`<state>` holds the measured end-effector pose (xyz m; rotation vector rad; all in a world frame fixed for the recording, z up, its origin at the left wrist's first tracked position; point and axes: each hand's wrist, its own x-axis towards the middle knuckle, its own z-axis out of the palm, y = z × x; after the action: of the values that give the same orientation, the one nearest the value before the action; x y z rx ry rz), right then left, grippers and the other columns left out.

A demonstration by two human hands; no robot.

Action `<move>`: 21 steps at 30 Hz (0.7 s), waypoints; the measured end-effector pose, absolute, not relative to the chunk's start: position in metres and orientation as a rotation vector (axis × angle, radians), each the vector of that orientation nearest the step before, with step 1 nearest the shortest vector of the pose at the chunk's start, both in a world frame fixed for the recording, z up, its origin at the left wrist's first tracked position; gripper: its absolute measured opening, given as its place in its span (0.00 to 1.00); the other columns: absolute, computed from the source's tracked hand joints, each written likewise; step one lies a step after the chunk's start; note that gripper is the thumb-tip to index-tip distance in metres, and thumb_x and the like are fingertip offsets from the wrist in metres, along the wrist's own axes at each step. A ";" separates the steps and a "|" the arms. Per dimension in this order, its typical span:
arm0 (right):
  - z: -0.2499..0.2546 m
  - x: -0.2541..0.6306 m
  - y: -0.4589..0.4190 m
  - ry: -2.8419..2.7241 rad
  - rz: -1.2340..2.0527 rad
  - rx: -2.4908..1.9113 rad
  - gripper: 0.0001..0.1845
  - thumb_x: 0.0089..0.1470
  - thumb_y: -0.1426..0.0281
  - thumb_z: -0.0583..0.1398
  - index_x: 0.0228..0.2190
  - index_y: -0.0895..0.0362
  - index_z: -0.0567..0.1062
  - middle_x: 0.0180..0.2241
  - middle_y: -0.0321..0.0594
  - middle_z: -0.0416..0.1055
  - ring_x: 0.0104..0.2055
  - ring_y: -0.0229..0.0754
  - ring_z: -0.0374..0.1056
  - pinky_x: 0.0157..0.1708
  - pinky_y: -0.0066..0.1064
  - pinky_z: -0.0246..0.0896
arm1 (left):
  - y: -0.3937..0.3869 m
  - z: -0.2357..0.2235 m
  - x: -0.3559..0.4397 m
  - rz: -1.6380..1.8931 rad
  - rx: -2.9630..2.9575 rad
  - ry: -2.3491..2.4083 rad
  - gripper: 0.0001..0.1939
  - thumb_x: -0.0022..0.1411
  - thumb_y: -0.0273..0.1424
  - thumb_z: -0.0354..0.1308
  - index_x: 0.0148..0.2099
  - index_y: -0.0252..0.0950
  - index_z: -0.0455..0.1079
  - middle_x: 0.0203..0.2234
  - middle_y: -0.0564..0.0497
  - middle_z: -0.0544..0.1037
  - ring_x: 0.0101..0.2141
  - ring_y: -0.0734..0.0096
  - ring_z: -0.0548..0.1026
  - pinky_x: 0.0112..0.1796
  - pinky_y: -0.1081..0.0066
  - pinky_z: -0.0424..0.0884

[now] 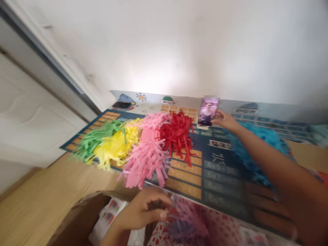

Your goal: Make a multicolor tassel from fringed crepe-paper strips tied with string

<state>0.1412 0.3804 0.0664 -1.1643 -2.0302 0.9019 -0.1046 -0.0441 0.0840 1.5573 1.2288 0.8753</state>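
Note:
My right hand [222, 120] reaches to the back of the mat and grips the right edge of a smartphone [209, 111] with a lit, partly blurred screen, which stands near the wall. At the front, my left hand [146, 208] has curved fingers, with a gap between thumb and forefinger. Its fingertips are beside a blurred purple-pink fringed bundle [191, 218]; I see nothing clearly held. On the mat lie fringed pompoms: green [98, 135], yellow [116, 145], pink [147, 160] and red [178, 133]. A blue pompom [271, 140] is partly hidden behind my right forearm.
The printed mat [186, 179] with number tables covers the surface, its back edge against the white wall [159, 44]. An open cardboard box [74, 218] with white printed packets [109, 213] stands at front left. A dark flat object [122, 105] lies at back left.

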 end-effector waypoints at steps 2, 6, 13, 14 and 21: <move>0.057 0.124 0.383 -1.895 1.096 -1.139 0.34 0.44 0.76 0.67 0.54 0.63 0.68 0.50 0.54 0.73 0.46 0.45 0.72 0.47 0.36 0.65 | -0.052 0.095 -0.124 0.921 1.573 1.350 0.14 0.62 0.41 0.59 0.43 0.37 0.77 0.36 0.45 0.80 0.39 0.63 0.76 0.42 0.69 0.69; 0.050 0.117 0.386 -1.861 1.032 -1.295 0.23 0.48 0.73 0.66 0.48 0.62 0.75 0.46 0.54 0.75 0.46 0.45 0.72 0.50 0.35 0.61 | -0.067 0.105 -0.170 1.010 1.456 1.703 0.14 0.64 0.40 0.56 0.42 0.36 0.76 0.35 0.46 0.81 0.36 0.66 0.77 0.38 0.70 0.70; 0.059 0.127 0.384 -1.605 1.122 -1.323 0.21 0.65 0.61 0.50 0.44 0.60 0.76 0.45 0.56 0.74 0.39 0.42 0.73 0.40 0.34 0.65 | -0.027 0.096 -0.249 0.844 1.436 2.539 0.15 0.63 0.41 0.53 0.39 0.37 0.76 0.36 0.47 0.81 0.36 0.64 0.76 0.40 0.67 0.70; 0.063 0.130 0.381 -1.639 1.016 -1.329 0.20 0.64 0.60 0.51 0.44 0.59 0.76 0.46 0.56 0.74 0.39 0.43 0.72 0.39 0.34 0.64 | -0.018 0.093 -0.256 0.738 1.436 2.693 0.14 0.62 0.40 0.54 0.38 0.36 0.75 0.35 0.46 0.80 0.37 0.63 0.76 0.40 0.66 0.69; 0.091 0.142 0.330 -1.770 0.729 -1.328 0.20 0.55 0.58 0.56 0.44 0.56 0.75 0.38 0.49 0.76 0.33 0.45 0.70 0.35 0.37 0.63 | 0.021 0.082 -0.270 0.021 1.365 3.082 0.18 0.61 0.41 0.55 0.46 0.35 0.74 0.42 0.41 0.77 0.46 0.51 0.73 0.44 0.60 0.68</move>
<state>0.1420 0.3298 0.0914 -1.3277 -1.7699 0.7287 -0.2695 0.0211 0.0820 1.3650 3.0825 0.0210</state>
